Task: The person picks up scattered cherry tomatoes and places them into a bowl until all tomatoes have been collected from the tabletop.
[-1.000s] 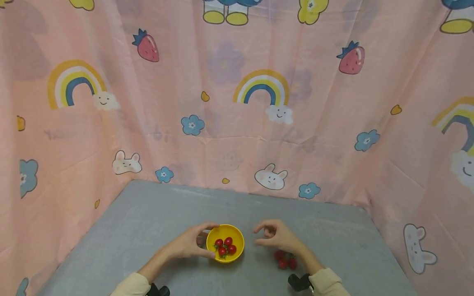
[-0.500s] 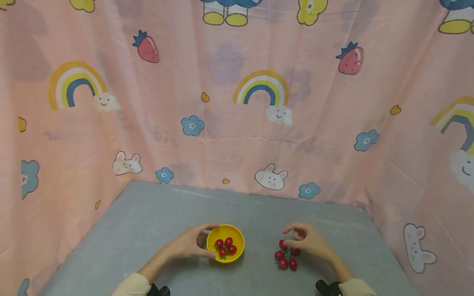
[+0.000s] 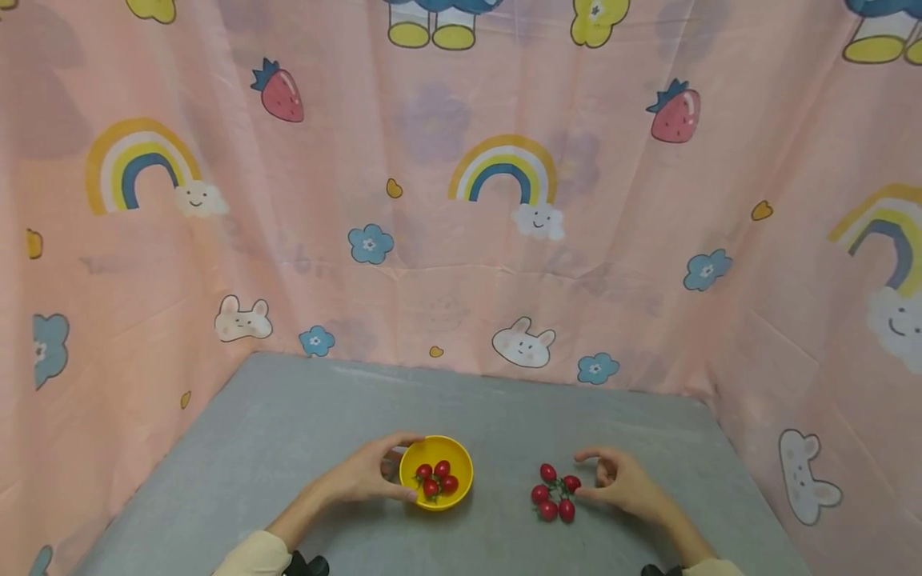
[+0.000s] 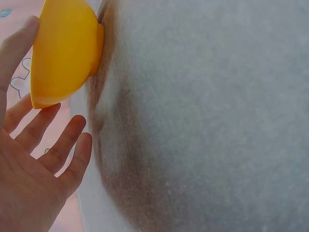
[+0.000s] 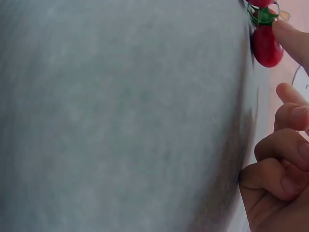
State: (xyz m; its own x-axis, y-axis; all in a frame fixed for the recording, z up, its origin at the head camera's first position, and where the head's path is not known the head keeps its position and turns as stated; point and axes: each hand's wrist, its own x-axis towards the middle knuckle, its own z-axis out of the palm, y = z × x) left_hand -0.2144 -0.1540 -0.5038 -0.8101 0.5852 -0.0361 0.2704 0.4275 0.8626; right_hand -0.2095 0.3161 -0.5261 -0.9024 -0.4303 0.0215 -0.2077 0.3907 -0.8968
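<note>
Right hand (image 3: 625,485) shifted; bowl's (image 3: 463,474) tomatoes (image 3: 430,488), head view only.

Surface (image 3: 497,416): plain grey. Yellow bowl (image 3: 461,462) upright on it. Five red tomatoes (image 3: 567,510), green stems at centre, clustered right of bowl, apart from it.

No text, label, brand or number can be read anywhere.

I saw a smooth yellow bowl (image 3: 437,449) standing upright towards the near side, four small red tomatoes (image 3: 450,484) with green stems inside. To its right, apart from it, lay a loose ring of tomatoes (image 3: 567,510) (five, I counted), green showing at its middle.
</note>
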